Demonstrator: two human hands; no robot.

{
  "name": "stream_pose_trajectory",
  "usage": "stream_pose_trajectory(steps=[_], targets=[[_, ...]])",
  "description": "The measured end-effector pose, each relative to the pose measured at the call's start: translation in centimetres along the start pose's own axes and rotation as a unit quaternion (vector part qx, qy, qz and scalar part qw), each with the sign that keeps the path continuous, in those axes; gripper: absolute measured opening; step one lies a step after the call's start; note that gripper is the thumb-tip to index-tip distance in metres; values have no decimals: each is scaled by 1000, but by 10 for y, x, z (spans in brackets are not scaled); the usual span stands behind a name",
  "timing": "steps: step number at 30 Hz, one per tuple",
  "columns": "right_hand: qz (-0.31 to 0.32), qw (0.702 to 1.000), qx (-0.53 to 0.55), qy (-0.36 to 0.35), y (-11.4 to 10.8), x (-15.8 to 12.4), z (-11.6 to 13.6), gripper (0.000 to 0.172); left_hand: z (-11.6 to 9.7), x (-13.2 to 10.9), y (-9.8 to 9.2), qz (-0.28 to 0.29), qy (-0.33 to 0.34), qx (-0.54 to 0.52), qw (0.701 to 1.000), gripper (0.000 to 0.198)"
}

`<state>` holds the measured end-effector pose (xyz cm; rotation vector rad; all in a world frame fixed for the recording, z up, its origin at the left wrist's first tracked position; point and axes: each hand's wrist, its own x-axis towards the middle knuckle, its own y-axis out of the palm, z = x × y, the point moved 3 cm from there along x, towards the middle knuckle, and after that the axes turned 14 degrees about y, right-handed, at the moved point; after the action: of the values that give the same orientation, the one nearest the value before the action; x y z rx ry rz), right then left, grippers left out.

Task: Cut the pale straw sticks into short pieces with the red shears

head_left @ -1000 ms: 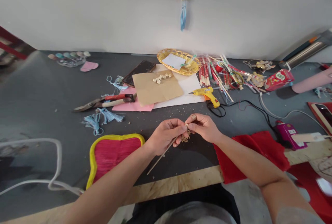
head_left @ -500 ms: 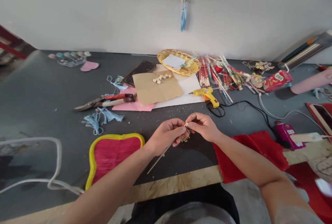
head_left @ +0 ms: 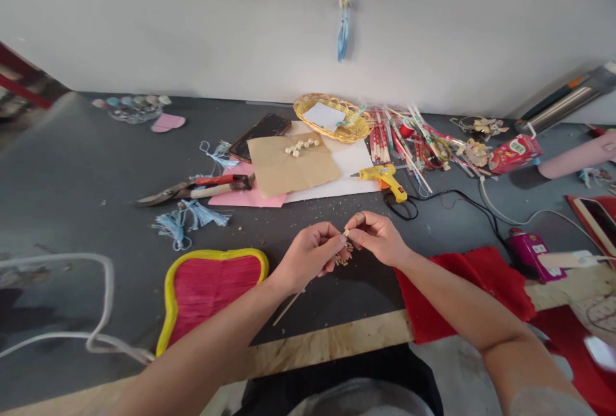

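Note:
My left hand is closed around a thin wooden stick that slants down to the left below my palm. My right hand pinches something small at the stick's upper tip, fingertips touching those of the left hand. A little pile of small wooden beads lies on the dark table just under both hands. What the right fingers pinch is too small to name.
A pink mat with a yellow rim lies at the left, a red cloth at the right. Farther back are metal snips, brown paper with beads, a yellow glue gun, a woven basket and blue tassels.
Both hands stay together at the stick's tip with only slight finger movement. The view has shifted a little.

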<state>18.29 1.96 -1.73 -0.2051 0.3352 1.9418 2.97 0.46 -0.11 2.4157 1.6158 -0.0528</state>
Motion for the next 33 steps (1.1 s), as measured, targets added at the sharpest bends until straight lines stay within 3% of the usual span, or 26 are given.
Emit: stream_pose_trajectory(steps=[10,15,19,22,25,28,33], targets=[[0,1000,-15,1,-1,0,0,24,0,1,0,-6,6,3,1000,21],[-35,987,-156,-30,-6,1,1,18,0,3,-5,-19,5,-24,1000,24],[-79,923,-344,-157,-14,-1,12,17,-2,7,-13,-51,-5,-71,996,26],[-179,857,-439,-204,-38,-3,24,19,-4,10,-18,-65,-5,-105,992,25],[-313,788,-500,-177,-79,-4,37,19,-5,11,-20,-76,-6,-128,989,24],[-401,733,-535,-125,-119,-4,44,17,-4,12,-21,-83,-7,-130,988,23],[-449,702,-551,-51,-162,-5,40,17,-3,12,-21,-74,-10,-126,989,26]])
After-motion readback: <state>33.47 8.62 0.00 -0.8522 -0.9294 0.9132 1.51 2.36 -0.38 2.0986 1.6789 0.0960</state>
